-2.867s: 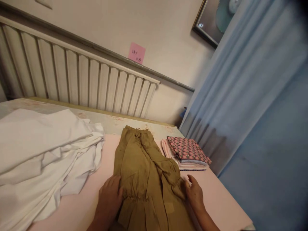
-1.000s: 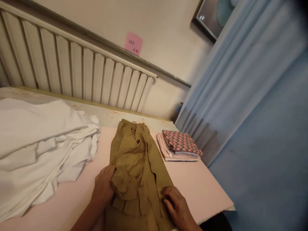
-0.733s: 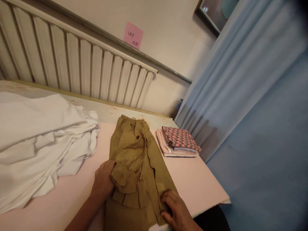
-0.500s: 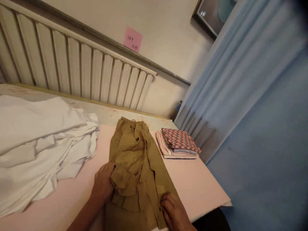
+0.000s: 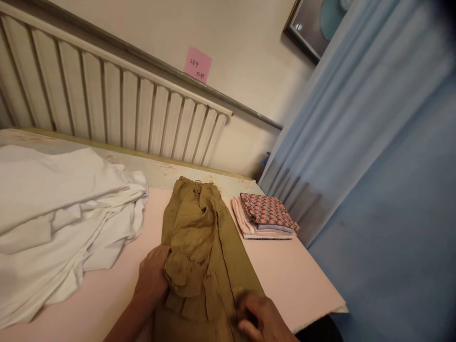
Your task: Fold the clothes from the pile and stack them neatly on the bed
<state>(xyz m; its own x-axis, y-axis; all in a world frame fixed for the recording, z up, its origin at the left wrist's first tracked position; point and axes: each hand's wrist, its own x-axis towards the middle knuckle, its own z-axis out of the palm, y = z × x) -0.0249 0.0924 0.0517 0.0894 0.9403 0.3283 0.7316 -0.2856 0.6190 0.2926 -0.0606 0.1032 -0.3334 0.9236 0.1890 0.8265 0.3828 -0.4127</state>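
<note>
An olive-brown garment (image 5: 192, 232) lies lengthwise on the pink-covered table, with a small drawstring at its far end. Its sleeve is folded in over the front, ending in a gathered, ruffled cuff. My left hand (image 5: 153, 273) grips the garment's left edge beside that cuff, its fingertips partly hidden by the cloth. Over the lower right part of the garment is my right hand (image 5: 261, 313), with bent fingers smeared by motion. Whether it pinches any cloth I cannot make out.
A loose heap of white cloth (image 5: 71, 209) covers the left side. At the right stands a stack of folded clothes (image 5: 267, 213), a patterned piece on top. Behind are a radiator (image 5: 117, 104) and a pink note (image 5: 198, 64); a blue curtain (image 5: 356, 142) hangs at right.
My right hand has shifted slightly and blurred, and the overlapping fold along the garment's right side now lies flatter. My left hand keeps its place on the left edge.
</note>
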